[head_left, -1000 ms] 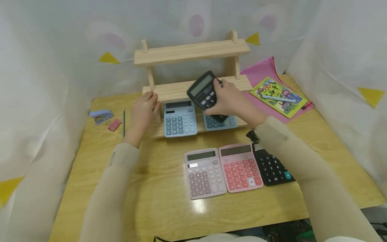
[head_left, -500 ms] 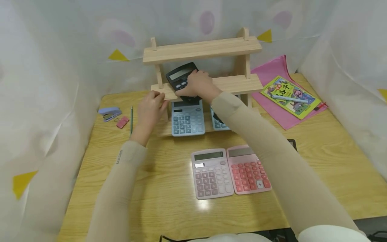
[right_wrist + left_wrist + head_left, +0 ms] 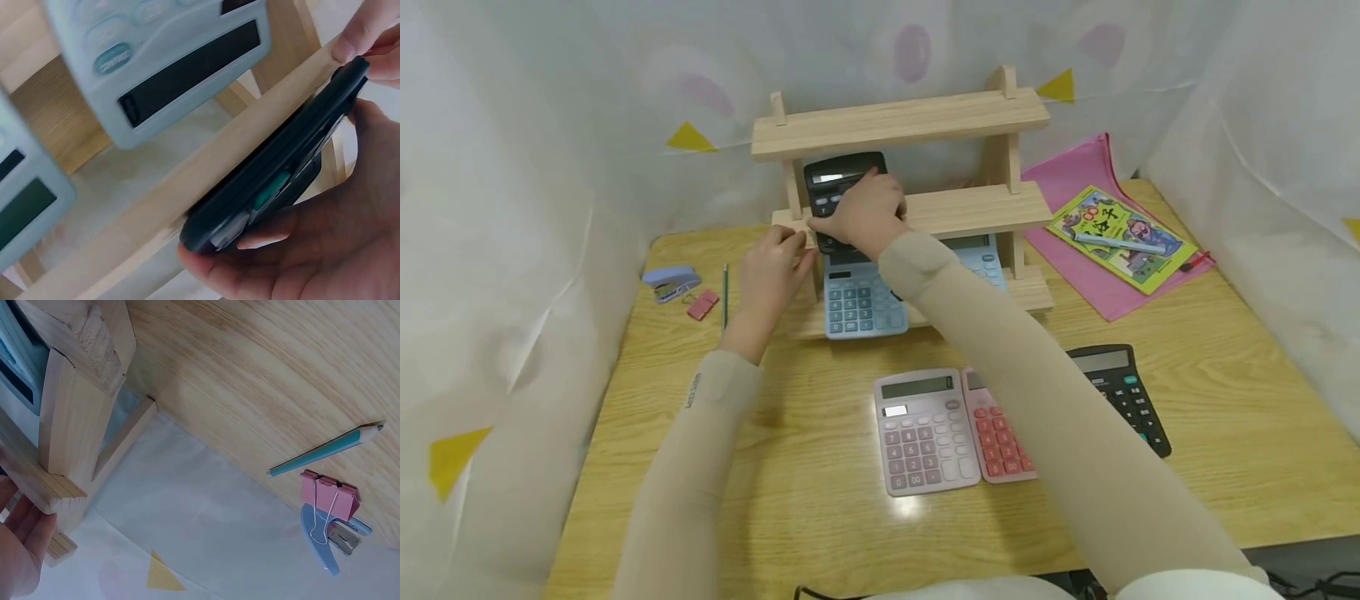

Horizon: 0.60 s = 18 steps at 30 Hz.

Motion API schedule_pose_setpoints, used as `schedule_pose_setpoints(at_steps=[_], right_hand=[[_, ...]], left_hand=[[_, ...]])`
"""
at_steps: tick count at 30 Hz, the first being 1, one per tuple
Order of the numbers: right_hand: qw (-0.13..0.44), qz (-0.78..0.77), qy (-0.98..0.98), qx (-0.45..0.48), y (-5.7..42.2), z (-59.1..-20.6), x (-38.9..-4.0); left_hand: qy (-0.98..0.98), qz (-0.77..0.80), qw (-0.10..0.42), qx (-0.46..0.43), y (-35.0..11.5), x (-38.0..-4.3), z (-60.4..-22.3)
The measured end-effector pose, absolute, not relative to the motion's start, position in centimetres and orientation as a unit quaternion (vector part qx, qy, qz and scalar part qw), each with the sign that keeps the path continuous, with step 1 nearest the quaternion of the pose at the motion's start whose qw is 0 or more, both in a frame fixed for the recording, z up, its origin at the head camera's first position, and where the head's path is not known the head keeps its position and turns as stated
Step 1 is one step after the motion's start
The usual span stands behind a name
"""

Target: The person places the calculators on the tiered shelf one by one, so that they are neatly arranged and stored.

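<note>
Swung farther left past the front of the wooden shelf rack (image 3: 895, 125): right forearm (image 3: 1022, 375). Carried over the last second from about midway along the rack to the left end of its middle board (image 3: 970, 208), and turned from slantwise to nearly square with it: black calculator (image 3: 827, 190). Judged to mean: positioning well along, release not yet made; seating of lower edge on board uncertain. Right grip (image 3: 867, 212): clamped on black calculator across its width. Left grip (image 3: 772, 268): pinching left end of middle board, same place as earlier.

Room: pale sheeting (image 3: 550, 92) behind rack and to both sides, with yellow triangles (image 3: 1058, 87). Tabletop (image 3: 820, 517) under rack: wood-grained, bright reflection forward of rack. Right of rack: pink zip pouch (image 3: 1060, 171), picture-covered book (image 3: 1101, 221) on top. On rack's lower board: two light-blue calculators (image 3: 865, 312). In front of rack: lilac-grey calculator (image 3: 928, 454), pink calculator (image 3: 1000, 433) partly hidden by forearm, second black calculator (image 3: 1120, 383). Left of rack: purple stapler (image 3: 672, 279), pencil (image 3: 328, 450), pink binder clip (image 3: 703, 305).
</note>
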State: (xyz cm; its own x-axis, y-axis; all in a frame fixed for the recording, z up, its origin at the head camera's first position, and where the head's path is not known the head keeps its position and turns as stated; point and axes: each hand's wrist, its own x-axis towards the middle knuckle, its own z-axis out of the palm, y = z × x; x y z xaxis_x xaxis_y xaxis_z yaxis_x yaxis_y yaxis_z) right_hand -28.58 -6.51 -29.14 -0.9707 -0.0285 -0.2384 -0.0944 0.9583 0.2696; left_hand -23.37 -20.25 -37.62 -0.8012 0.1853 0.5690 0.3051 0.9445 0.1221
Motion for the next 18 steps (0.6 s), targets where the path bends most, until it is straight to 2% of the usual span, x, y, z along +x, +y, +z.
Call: schedule_pose_setpoints(at_steps=[7, 18], right_hand=[[0.119, 0.150, 0.982, 0.007, -7.07, -29.28, -28.37], [0.122, 0.176, 0.977, 0.000, -7.18, -29.66, -28.48]], left_hand=[[-0.939, -0.107, 0.296, -0.136, -20.02, -23.31, -37.59], [-0.939, -0.109, 0.300, -0.129, -20.07, -23.10, -37.47]])
